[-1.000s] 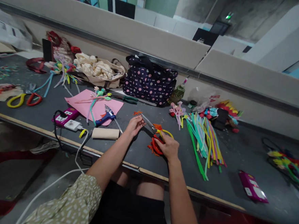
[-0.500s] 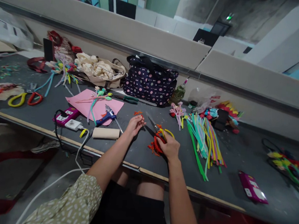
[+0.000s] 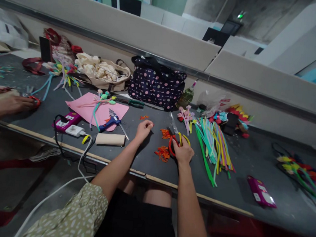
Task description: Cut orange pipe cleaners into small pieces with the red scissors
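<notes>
My left hand [image 3: 144,129] is closed in a pinch above the dark table [image 3: 144,161], with a tiny reddish bit at its fingertips, too small to name. My right hand [image 3: 183,151] grips the scissors [image 3: 174,124] by their red and yellow handles, blades parted and pointing away from me. Left of the scissors lie two piles of orange pieces, an upper pile [image 3: 165,134] and a lower pile [image 3: 162,154]. A few more orange bits [image 3: 144,117] rest just beyond my left hand.
A glue gun [image 3: 110,122], pink paper [image 3: 79,106] and cardboard roll [image 3: 110,139] lie left. Fuzzy stems [image 3: 213,144] are at right, a dotted bag [image 3: 157,84] behind. Another person's hand [image 3: 23,103] is at the far left, at red-handled scissors [image 3: 36,102].
The scissors have moved right and turned more upright, uncovering the orange piles. Another person's hand has come in at the far left, over the scissors there. The view has shifted slightly.
</notes>
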